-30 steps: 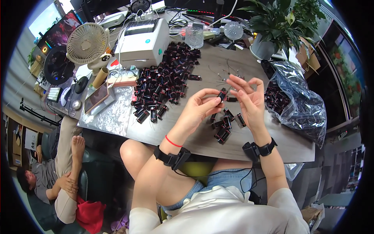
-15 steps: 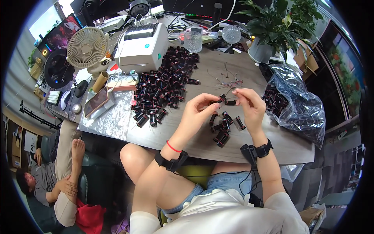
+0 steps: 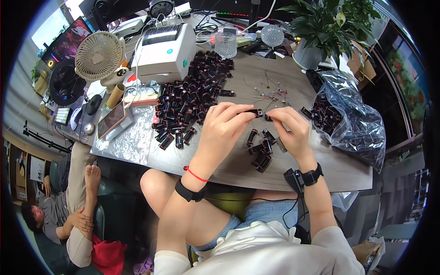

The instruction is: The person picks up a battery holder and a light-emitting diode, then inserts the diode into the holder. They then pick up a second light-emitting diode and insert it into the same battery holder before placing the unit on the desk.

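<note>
Between the thumb and fingers of my left hand [image 3: 220, 128] is a small black cylindrical part [image 3: 256, 112] with a pale end, held just above the table. My right hand [image 3: 292, 133] is closed in a pinch at that part's right end; what its fingertips grip is too small to make out. Below my hands lies a small group of similar black parts [image 3: 262, 161] with red edges. Thin wire scraps [image 3: 275, 95] with small pale and red bits are scattered beyond my fingertips. A large heap of the black parts [image 3: 183, 105] lies to the left.
At the right, a clear plastic bag [image 3: 360, 130] spills more black parts. A white label printer [image 3: 165, 52], a beige fan [image 3: 99, 55], a phone [image 3: 111, 120] and a glass cup [image 3: 225, 44] stand behind and left. A potted plant [image 3: 307, 55] is back right. Someone [image 3: 55, 215] sits lower left.
My left hand has turned so its back shows more, bringing the black part up level between both hands. My right fingertips have come lower and left, closer to the part's end.
</note>
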`<state>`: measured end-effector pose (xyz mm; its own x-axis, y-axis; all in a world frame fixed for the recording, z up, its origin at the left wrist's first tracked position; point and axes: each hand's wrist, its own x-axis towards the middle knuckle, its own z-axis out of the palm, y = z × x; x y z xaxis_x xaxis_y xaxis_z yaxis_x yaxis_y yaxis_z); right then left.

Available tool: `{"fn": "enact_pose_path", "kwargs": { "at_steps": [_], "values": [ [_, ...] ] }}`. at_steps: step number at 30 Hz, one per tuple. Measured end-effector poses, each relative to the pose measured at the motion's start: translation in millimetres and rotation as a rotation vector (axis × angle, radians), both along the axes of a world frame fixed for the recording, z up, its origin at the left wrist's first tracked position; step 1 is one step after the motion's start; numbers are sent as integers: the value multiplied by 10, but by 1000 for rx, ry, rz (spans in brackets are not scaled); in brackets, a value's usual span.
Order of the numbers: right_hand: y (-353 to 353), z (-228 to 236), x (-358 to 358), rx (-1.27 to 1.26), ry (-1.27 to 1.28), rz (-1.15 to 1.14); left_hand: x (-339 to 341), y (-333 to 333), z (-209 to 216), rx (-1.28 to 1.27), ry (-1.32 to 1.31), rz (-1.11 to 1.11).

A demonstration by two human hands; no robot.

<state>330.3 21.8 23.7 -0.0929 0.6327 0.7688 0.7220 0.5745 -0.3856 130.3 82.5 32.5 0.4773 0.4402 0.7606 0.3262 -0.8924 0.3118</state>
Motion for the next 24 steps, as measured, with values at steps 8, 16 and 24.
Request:
{"fn": "enact_pose_path", "kwargs": {
  "at_steps": [8,16,24],
  "values": [
    [16,-27,24,2,-37,39,-5,-5,-19,12,-19,1],
    [0,-14,5,-84,-43,87,-17,2,-32,-1,12,-47],
    [-12,-21,-99,-446,458,209,-11,2,-22,-88,-59,-104]
  ]
}}
